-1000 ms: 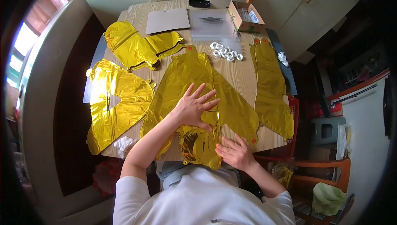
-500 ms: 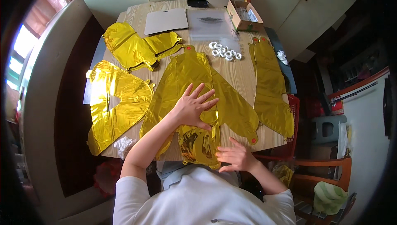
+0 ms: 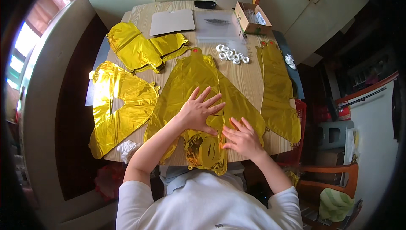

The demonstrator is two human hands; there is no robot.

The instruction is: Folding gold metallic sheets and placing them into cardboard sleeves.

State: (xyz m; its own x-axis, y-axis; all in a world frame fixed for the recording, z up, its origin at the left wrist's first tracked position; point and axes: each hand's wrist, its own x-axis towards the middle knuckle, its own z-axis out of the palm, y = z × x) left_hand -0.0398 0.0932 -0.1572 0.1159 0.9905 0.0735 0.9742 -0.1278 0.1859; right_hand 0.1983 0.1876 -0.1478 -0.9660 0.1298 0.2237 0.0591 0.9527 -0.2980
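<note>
A large flat gold foil balloon [image 3: 194,76] lies across the middle of the wooden table, a red dot on its top tab. Its narrow near part [image 3: 205,154], shiny and crinkled, reaches over the table's front edge. My left hand [image 3: 198,114] rests on the balloon's middle with fingers spread. Just to its right, my right hand [image 3: 243,139] is over the balloon's right side, fingers apart and palm down. Neither hand grips anything. Two more flat gold balloons lie at the left, a folded one [image 3: 131,46] and a shinier one [image 3: 122,103]. Another gold balloon [image 3: 277,90] lies at the right.
Several white ribbon rolls [image 3: 232,54] sit beyond the balloon. Farther back are a grey card [image 3: 172,22], clear plastic sheets [image 3: 220,29], a black case [image 3: 204,4] and an open cardboard box [image 3: 253,25]. Crumpled white tissue [image 3: 128,150] lies at the near left edge.
My right hand has moved up and forward from the table's front edge onto the balloon's right side. My left hand stays spread in the same place.
</note>
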